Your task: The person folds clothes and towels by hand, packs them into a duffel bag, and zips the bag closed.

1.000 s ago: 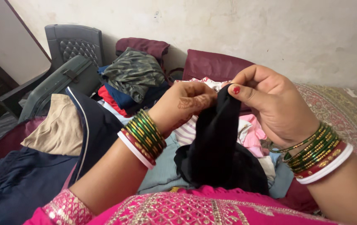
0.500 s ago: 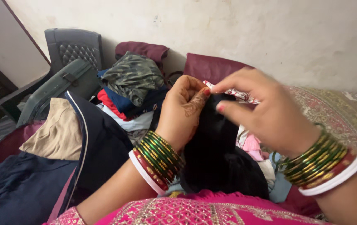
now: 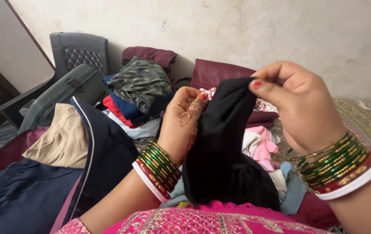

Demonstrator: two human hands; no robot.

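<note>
Centre of frame: a black soft-fabric garment (image 3: 220,147) is held up by both hands, its lower part bunched at the bottom centre of the frame against the person's pink embroidered clothing (image 3: 203,219).

Right hand (image 3: 298,104), upper right of centre: closed in a pinch, thumb and fingers clamped on the top edge of the black garment, which is lifted to its highest point there. Green, gold, red and white bangles (image 3: 339,167) sit on that wrist.

Left hand (image 3: 185,119), just left of centre: fingers curled closed on the garment's left edge, lower than the right hand. Henna pattern visible on the hand. Matching bangles on this wrist.

Surroundings: a navy blue cloth with a white stripe (image 3: 94,151) fills the lower left, with a tan folded cloth (image 3: 60,138) lying on it. A stack of folded clothes topped by a camouflage-patterned piece (image 3: 140,82) sits at upper centre-left. A dark grey plastic chair (image 3: 79,50) stands at upper left beside a plastered wall (image 3: 281,30). A pink garment (image 3: 263,145) lies just right of the black one.
</note>
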